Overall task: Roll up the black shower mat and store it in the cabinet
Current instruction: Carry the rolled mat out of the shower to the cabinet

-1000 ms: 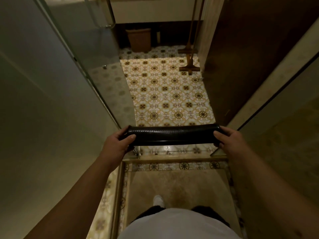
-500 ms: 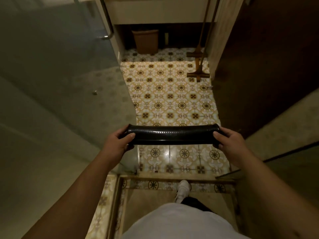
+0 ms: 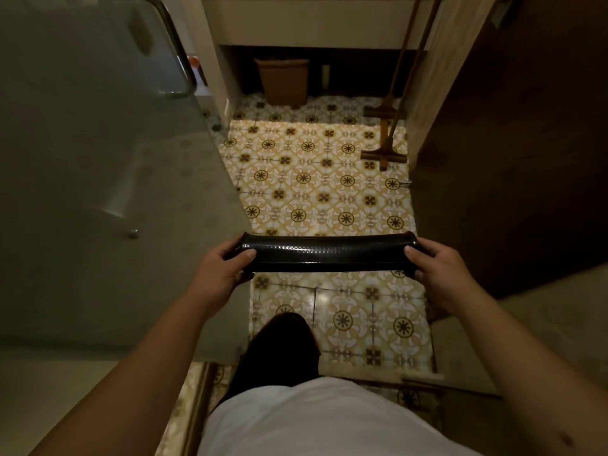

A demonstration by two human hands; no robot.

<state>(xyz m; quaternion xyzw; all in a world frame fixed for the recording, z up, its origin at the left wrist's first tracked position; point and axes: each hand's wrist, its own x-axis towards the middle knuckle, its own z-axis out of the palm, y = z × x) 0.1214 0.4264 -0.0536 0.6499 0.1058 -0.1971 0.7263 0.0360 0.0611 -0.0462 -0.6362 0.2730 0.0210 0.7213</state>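
Note:
The black shower mat (image 3: 325, 253) is rolled into a tight horizontal tube, held out in front of my body at about waist height over the patterned floor. My left hand (image 3: 223, 271) grips its left end with the thumb on top. My right hand (image 3: 434, 268) grips its right end the same way. A pale cabinet or vanity (image 3: 312, 21) stands at the far end of the room, its dark underside open above the floor.
A frosted glass shower door (image 3: 108, 166) with a metal handle (image 3: 179, 57) fills the left. A dark wooden door (image 3: 513, 143) stands on the right. A brown waste bin (image 3: 283, 80) and two long-handled floor tools (image 3: 385, 133) stand at the far end. Patterned tile floor (image 3: 316, 179) runs ahead.
I have stepped forward out of the shower over the threshold onto the tiled floor. The far cabinet and bin are closer. Both hands keep the same grip on the rolled mat.

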